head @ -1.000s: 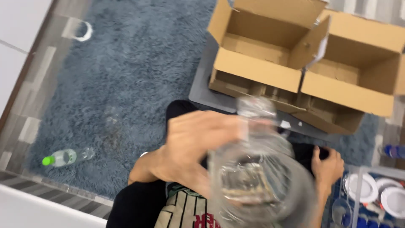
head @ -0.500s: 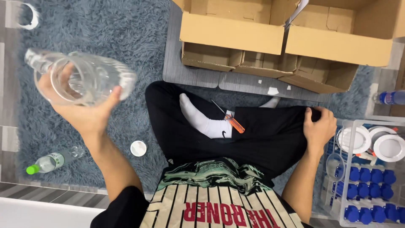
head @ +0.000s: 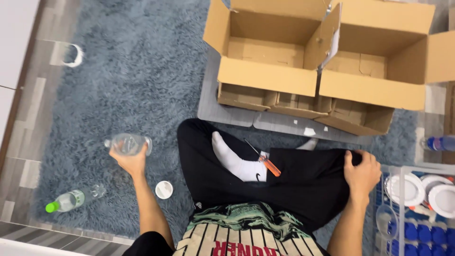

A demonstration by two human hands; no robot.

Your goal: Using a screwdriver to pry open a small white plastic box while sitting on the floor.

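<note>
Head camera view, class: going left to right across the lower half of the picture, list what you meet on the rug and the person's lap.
Green-capped bottle → left hand holding a clear bottle → white lid → white sock → orange-handled screwdriver → right hand on the knee → crate of blue caps.

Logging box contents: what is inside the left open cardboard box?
The left cardboard box shows only its bare bottom flaps, with nothing lying on them. Its near wall hides the front strip of the floor, so anything there cannot be seen.
</note>
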